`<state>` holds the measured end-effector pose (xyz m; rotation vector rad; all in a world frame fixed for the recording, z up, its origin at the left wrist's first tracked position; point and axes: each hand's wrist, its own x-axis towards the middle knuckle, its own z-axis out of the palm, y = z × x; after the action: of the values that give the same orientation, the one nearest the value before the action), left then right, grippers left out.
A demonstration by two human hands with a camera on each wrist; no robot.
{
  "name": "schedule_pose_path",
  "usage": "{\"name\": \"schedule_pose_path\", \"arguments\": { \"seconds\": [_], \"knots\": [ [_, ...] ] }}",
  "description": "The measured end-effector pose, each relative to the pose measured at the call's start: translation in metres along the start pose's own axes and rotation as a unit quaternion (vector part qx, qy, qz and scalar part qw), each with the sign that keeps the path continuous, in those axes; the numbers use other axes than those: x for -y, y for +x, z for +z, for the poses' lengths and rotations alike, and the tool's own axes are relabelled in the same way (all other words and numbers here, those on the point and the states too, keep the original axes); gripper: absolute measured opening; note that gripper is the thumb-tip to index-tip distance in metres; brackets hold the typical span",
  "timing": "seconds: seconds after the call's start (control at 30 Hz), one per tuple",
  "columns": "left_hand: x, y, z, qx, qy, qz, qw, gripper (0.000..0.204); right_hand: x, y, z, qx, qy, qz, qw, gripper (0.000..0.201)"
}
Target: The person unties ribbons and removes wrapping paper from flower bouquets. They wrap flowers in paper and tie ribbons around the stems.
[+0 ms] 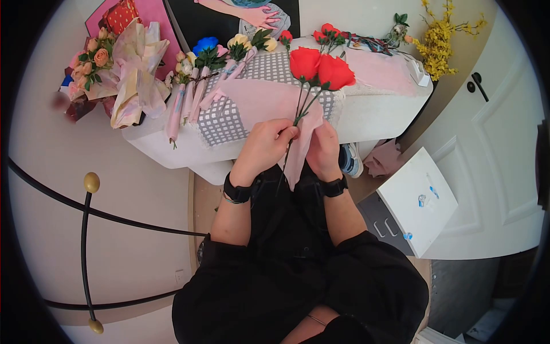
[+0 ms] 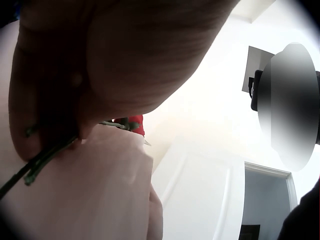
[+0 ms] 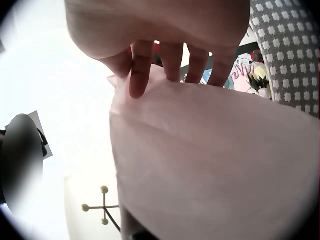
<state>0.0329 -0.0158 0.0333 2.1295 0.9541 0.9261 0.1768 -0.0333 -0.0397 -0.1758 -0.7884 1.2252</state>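
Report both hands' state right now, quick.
Left hand: closed, holding the red roses by their stems.
Right hand: closed, pinching the pink sheet.

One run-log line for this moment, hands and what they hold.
left hand: grips stems | right hand: holds pink paper | red roses: two, on gripped stems

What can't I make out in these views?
Red roses, left wrist view: mostly hidden by the left hand and pink paper.
How the left hand grips the stems, left wrist view: lost in shadow.
Blue items on the white cabinet, head view: too small to identify.
Dark panel, head view: cut off by the top edge.
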Motion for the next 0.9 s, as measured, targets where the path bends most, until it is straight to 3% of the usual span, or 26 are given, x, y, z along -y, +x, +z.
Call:
{"name": "schedule_pose_path", "arguments": {
  "seconds": [0.07, 0.13, 0.17, 0.23, 0.3, 0.37, 0.53, 0.6, 0.7, 0.77, 0.8, 0.9],
  "knots": [
    [-0.01, -0.005, -0.007, 0.035, -0.043, -0.02, 0.998, 0.017, 0.007, -0.001, 0.002, 0.019, 0.038, 0.02, 0.999, 0.027],
    [-0.012, -0.008, -0.012, 0.069, -0.085, -0.04, 0.993, 0.017, 0.016, -0.002, 0.007, 0.013, 0.086, 0.092, 0.992, 0.024],
    [-0.011, -0.01, -0.014, 0.088, -0.098, -0.016, 0.991, 0.016, 0.016, -0.003, 0.008, 0.014, 0.086, 0.093, 0.992, 0.024],
    [-0.012, -0.01, -0.016, 0.107, -0.111, 0.009, 0.988, 0.016, 0.013, -0.003, 0.008, 0.028, 0.048, 0.015, 0.998, 0.026],
    [-0.016, -0.012, -0.017, 0.131, -0.076, 0.016, 0.988, 0.014, 0.014, -0.001, 0.011, 0.016, 0.017, 0.022, 0.999, 0.032],
    [-0.015, -0.012, -0.018, 0.134, -0.058, 0.036, 0.989, 0.014, 0.016, -0.001, 0.011, 0.009, 0.004, 0.056, 0.998, 0.037],
    [-0.007, -0.012, -0.012, 0.123, 0.022, 0.052, 0.991, 0.014, 0.018, -0.005, 0.021, 0.059, -0.01, 0.044, 0.997, 0.046],
    [-0.003, -0.011, -0.007, 0.079, 0.06, 0.099, 0.99, 0.012, 0.016, -0.007, 0.026, 0.081, -0.012, 0.043, 0.996, 0.047],
    [-0.024, -0.014, -0.008, 0.054, 0.158, 0.12, 0.979, 0.018, 0.009, -0.006, 0.02, 0.028, -0.025, 0.015, 0.999, 0.038],
    [-0.018, -0.015, -0.005, 0.056, 0.157, 0.123, 0.978, 0.018, 0.008, -0.001, 0.009, 0.028, -0.075, 0.066, 0.995, 0.04],
    [-0.015, -0.015, -0.005, 0.055, 0.157, 0.126, 0.978, 0.018, 0.005, -0.002, 0.015, -0.01, -0.061, 0.034, 0.998, 0.032],
    [-0.005, -0.019, -0.007, 0.053, 0.159, 0.138, 0.976, 0.019, 0.016, 0.0, 0.033, -0.023, -0.048, 0.042, 0.998, 0.031]
  ]
}}
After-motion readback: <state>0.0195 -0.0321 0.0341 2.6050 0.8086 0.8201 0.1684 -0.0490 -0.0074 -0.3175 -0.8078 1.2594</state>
